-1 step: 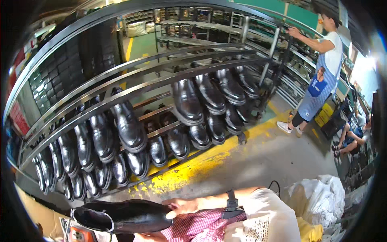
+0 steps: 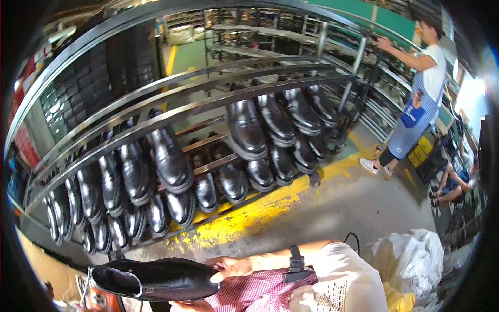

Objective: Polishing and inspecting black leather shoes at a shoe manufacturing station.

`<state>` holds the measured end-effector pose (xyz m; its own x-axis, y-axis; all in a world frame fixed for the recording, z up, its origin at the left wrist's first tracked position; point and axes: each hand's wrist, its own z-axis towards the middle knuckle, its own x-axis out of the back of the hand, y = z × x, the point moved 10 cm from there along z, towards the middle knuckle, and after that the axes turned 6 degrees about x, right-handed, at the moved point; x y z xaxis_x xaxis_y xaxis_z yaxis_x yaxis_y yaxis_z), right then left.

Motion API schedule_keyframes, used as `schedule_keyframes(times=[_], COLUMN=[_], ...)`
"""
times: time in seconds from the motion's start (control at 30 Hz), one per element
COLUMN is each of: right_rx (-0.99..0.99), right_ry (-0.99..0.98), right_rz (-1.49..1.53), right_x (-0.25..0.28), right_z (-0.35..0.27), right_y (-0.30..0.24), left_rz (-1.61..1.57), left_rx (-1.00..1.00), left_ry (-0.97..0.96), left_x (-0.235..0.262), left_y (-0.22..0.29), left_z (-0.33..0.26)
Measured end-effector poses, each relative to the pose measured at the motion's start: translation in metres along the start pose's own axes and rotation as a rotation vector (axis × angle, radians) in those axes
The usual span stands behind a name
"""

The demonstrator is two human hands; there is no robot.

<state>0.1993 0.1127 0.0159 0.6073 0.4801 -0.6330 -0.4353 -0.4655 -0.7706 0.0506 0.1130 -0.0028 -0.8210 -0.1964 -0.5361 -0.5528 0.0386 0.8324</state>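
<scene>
A black leather shoe [image 2: 171, 281] lies sideways at the lower left of the view, its pale-edged opening turned left. My right hand [image 2: 231, 268] comes in from the right and grips the shoe's right end, thumb on the near side and fingers on the far side. A black strap device [image 2: 296, 262] sits round that wrist. Under the shoe, at the bottom edge, a small part of my left hand [image 2: 192, 306] shows against its near side; most of its fingers are hidden by the shoe.
Ahead stands a metal rack [image 2: 208, 106] with several glossy black shoes [image 2: 171, 158] in two rows. A co-worker [image 2: 423, 99] in a blue checked apron holds the rack's right end. White sacks [image 2: 408, 260] lie at the right; an orange device [image 2: 99, 299] sits below the shoe's opening.
The rack and the co-worker appear slightly farther right in the view. The shoe and my right hand sit slightly farther left, with the same grip.
</scene>
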Motion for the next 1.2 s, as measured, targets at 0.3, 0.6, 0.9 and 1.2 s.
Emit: schedule_keyframes(times=[0.3, 0.6, 0.9, 1.2], right_rx=[-0.100, 0.074, 0.112, 0.649], right_ry=[-0.158, -0.307, -0.911, -0.998], right_rz=[-0.930, -0.957, -1.194, -1.654], right_x=[-0.067, -0.080, -0.228, -0.275], right_z=[0.094, 0.241, 0.278, 0.301], right_y=[0.005, 0.076, 0.241, 0.264], left_rz=[-0.208, -0.157, -0.198, -0.301], left_rx=[-0.133, -0.045, -0.066, -0.083], left_ry=[0.319, 0.639, 0.763, 0.888], left_x=[0.128, 0.190, 0.221, 0.253], left_y=[0.065, 0.056, 0.028, 0.031], left_z=[-0.083, -0.181, -0.275, -0.298])
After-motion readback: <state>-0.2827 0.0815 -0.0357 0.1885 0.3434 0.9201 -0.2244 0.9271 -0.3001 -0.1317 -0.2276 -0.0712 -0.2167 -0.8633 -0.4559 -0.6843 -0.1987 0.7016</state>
